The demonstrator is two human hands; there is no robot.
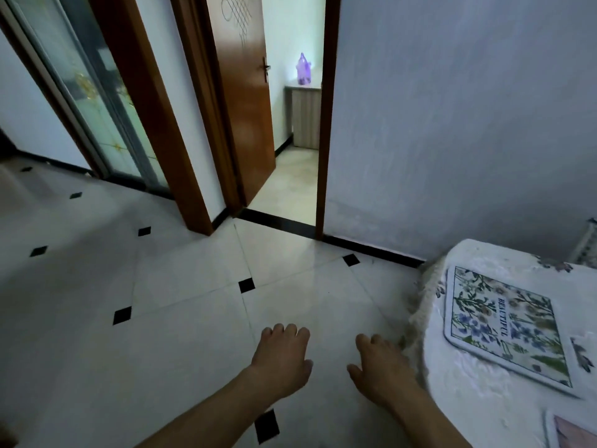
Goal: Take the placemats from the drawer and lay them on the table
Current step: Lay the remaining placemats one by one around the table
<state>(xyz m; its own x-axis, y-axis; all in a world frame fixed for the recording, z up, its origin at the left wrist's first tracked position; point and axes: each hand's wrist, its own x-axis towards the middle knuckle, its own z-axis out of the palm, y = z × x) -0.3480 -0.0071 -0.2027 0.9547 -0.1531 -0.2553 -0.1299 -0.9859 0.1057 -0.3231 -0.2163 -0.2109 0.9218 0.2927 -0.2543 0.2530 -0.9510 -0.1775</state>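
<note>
A floral placemat (504, 324) with a white border lies flat on the table (478, 412), which wears a white lace cloth at the lower right. The corner of a second placemat (571, 431) shows at the bottom right edge. My left hand (282, 360) hangs over the floor tiles with loosely curled fingers and holds nothing. My right hand (381, 367) hovers just left of the table's edge, fingers bent down, also holding nothing. No drawer is in view.
White floor tiles with black diamonds (246, 285) spread ahead. An open brown door (245, 101) leads into a room with a cabinet (305, 118) and a purple bag (303, 69). A glass sliding door (90, 88) stands at the left.
</note>
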